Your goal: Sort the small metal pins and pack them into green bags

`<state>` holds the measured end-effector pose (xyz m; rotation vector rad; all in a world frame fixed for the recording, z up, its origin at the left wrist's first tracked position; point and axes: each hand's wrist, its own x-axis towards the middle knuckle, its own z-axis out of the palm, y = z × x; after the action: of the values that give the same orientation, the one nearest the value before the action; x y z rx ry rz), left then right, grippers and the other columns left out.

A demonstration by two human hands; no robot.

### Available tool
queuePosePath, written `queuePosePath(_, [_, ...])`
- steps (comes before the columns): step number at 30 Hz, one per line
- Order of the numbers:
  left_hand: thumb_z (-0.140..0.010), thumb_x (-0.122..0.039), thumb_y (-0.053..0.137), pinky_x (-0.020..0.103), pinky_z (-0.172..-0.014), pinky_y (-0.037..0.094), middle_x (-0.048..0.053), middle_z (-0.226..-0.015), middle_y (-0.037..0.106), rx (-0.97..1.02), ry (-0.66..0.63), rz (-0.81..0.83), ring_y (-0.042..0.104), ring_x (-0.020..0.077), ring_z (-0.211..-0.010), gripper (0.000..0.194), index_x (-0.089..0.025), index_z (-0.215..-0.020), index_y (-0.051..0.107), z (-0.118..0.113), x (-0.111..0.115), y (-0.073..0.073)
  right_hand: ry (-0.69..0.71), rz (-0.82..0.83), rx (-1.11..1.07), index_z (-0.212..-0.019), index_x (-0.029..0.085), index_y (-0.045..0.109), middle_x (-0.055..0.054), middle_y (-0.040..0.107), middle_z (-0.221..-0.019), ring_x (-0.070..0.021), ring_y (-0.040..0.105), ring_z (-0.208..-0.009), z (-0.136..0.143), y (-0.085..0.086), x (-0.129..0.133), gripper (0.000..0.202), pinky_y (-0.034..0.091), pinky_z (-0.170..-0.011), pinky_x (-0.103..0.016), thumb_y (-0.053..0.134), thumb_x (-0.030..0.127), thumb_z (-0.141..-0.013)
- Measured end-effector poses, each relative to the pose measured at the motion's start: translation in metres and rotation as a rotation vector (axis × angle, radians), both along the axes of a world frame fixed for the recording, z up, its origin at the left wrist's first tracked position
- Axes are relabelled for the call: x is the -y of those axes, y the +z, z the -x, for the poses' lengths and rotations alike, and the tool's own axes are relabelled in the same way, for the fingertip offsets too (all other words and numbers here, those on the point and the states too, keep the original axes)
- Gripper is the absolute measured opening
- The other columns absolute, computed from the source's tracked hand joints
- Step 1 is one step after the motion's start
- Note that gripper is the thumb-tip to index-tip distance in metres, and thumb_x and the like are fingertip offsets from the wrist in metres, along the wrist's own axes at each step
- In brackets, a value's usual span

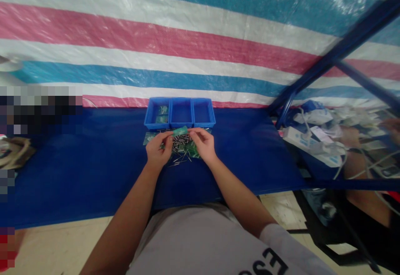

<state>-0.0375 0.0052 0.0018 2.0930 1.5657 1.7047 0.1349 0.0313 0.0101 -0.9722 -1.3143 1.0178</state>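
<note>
My left hand (158,146) and my right hand (203,142) pinch opposite ends of a small green packet (180,131), which hangs just in front of the blue bins. Beneath it lies a pile of thin metal pieces (179,141), with a few loose ones nearer to me. Green packets (193,150) lie among them by my right hand, and another pale green one (149,138) is left of my left hand. Of the three joined blue bins (181,124), the left one holds some small green packets (162,118).
A blue-covered table (250,154) runs across the view, with a striped sheet (187,54) behind. At the right stand blue metal poles (337,52), a white power strip (312,146), cables and plastic bags. Another person's arm (359,175) shows there. A brown bag sits far left.
</note>
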Motion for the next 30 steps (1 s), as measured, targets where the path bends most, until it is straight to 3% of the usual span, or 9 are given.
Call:
queuePosePath(3, [-0.091, -0.026, 0.048, 0.027, -0.070, 0.053, 0.004, -0.078, 0.071, 0.020, -0.021, 0.035, 0.068, 0.0143, -0.071, 0.023, -0.017, -0.096, 0.068, 0.0009, 0.0012, -0.0013, -0.036, 0.001, 0.009, -0.084, 0.022, 0.072, -0.003, 0.073, -0.083, -0.0165, 0.064, -0.070, -0.0011, 0.0001, -0.0011, 0.019, 0.053, -0.069, -0.032, 0.067, 0.040, -0.080])
queuePosePath(9, [-0.083, -0.026, 0.059, 0.025, -0.063, 0.053, 0.004, -0.082, 0.072, 0.034, 0.076, -0.011, 0.064, 0.0114, -0.059, 0.012, -0.018, -0.089, 0.065, -0.0037, -0.0036, -0.0027, -0.067, -0.088, 0.093, -0.078, 0.022, 0.066, -0.002, 0.071, -0.080, -0.0160, 0.063, -0.072, -0.0006, -0.0001, -0.0021, 0.008, 0.051, -0.068, -0.031, 0.068, 0.029, -0.076])
queuePosePath(15, [-0.079, -0.026, 0.061, 0.025, -0.064, 0.052, 0.003, -0.078, 0.070, 0.047, 0.103, -0.010, 0.063, 0.0113, -0.062, 0.010, -0.018, -0.076, 0.057, -0.0049, -0.0048, -0.0049, -0.046, -0.048, 0.064, -0.084, 0.021, 0.060, 0.000, 0.066, -0.074, -0.0146, 0.063, -0.068, 0.0020, 0.0025, -0.0008, 0.016, 0.049, -0.065, -0.029, 0.070, 0.030, -0.075])
queuePosePath(20, [-0.079, -0.023, 0.062, 0.022, -0.058, 0.049, 0.001, -0.074, 0.066, 0.031, 0.079, 0.008, 0.058, 0.0084, -0.055, 0.007, -0.018, -0.084, 0.060, -0.0046, -0.0042, -0.0062, -0.022, -0.050, 0.088, -0.096, 0.021, 0.067, -0.001, 0.069, -0.077, -0.0143, 0.062, -0.067, 0.0007, 0.0009, -0.0010, 0.021, 0.050, -0.066, -0.029, 0.069, 0.032, -0.078])
queuePosePath(25, [-0.080, -0.024, 0.062, 0.022, -0.060, 0.050, 0.002, -0.084, 0.067, 0.060, 0.083, -0.006, 0.059, 0.0075, -0.057, 0.012, -0.017, -0.089, 0.060, -0.0055, -0.0041, -0.0040, -0.067, -0.066, 0.135, -0.083, 0.022, 0.072, -0.003, 0.072, -0.084, -0.0154, 0.062, -0.069, -0.0002, -0.0025, -0.0003, 0.014, 0.052, -0.069, -0.031, 0.068, 0.036, -0.079])
queuePosePath(30, [-0.084, -0.027, 0.061, 0.023, -0.063, 0.051, 0.000, -0.079, 0.069, 0.050, 0.038, 0.071, 0.058, 0.0083, -0.055, 0.038, -0.017, -0.120, 0.056, -0.0042, -0.0050, -0.0034, -0.075, -0.074, 0.131, -0.084, 0.022, 0.072, -0.004, 0.073, -0.087, -0.0161, 0.062, -0.069, -0.0004, -0.0019, 0.0002, 0.015, 0.053, -0.069, -0.033, 0.068, 0.036, -0.080])
